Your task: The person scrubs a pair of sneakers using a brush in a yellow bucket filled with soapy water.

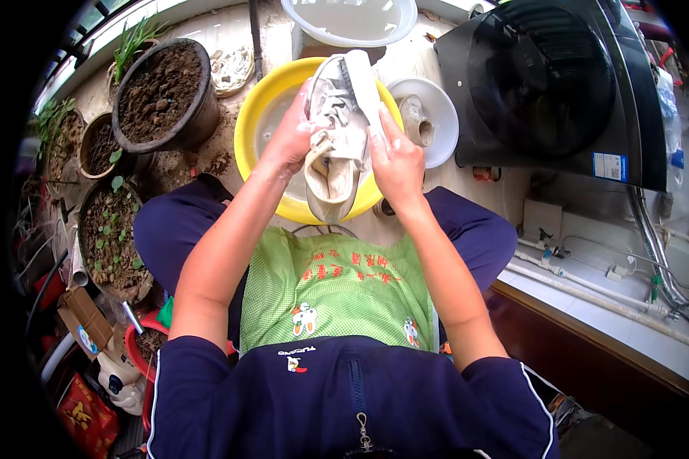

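A light-coloured lace-up shoe [336, 166] is held above a yellow plastic basin [247, 123] with cloudy water in it. My left hand [291, 135] grips the shoe along its left side, with whitish foam on the fingers. In my right hand [397, 158] is a white-handled scrubbing brush [365, 86], its dark bristles against the right side of the shoe's upper, near the laces. Toe up and opening towards me, the shoe hides part of the basin. Another shoe [416, 121] lies in a small white basin [449, 109] just right of the yellow one.
Beyond the yellow basin stands a translucent tub of water [350, 41]. Soil-filled plant pots [206, 123] crowd the left side. A black appliance with a round fan-like face [542, 80] stands at the right, above white pipes [585, 284]. A green apron [339, 287] covers my lap.
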Tool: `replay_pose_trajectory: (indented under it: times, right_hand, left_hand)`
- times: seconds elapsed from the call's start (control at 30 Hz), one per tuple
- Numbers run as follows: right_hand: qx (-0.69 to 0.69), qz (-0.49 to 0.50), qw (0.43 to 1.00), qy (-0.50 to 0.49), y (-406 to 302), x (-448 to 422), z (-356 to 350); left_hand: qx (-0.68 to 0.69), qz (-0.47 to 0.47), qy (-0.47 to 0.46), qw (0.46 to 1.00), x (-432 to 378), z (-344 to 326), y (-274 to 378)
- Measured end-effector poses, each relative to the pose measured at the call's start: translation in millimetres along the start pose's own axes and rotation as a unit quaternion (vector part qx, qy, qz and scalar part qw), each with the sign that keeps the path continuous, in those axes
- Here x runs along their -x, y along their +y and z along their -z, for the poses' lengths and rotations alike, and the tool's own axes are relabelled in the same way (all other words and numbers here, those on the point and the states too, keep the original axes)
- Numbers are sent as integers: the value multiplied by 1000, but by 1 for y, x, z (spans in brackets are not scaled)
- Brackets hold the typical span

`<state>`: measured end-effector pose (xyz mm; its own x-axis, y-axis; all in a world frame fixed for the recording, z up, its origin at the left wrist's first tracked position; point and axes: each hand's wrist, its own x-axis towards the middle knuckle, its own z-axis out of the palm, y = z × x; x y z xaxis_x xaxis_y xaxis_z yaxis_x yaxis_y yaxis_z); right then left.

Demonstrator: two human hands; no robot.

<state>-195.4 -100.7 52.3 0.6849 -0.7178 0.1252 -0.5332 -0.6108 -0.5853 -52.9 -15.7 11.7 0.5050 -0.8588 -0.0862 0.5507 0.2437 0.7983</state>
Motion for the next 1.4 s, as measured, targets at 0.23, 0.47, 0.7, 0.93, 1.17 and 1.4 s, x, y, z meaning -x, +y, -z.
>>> replay_pose_trajectory:
  times: [0.23,0.47,0.7,0.93,1.17,1.4]
  right_hand:
    - [141,50,988,-36,11,-25,31]
    - [147,94,980,-96,-17,-18,35]
    - [185,129,969,-99,-11,-9,30]
    - [166,128,971,-114,3,8,40]
    - [155,126,978,-58,14,-7,37]
    - [107,102,981,-128,16,13,48]
  left_hand:
    - [-142,-67,-46,987,-4,8,-19]
    - [-253,-40,50,965,4,5,-10]
    - [-221,-25,52,974,-2,18,-21]
    - [-125,43,42,990,2,14,-7]
    - [-102,75,26,992,5,2,-6]
    - [-16,55,21,998,-4,25,-2]
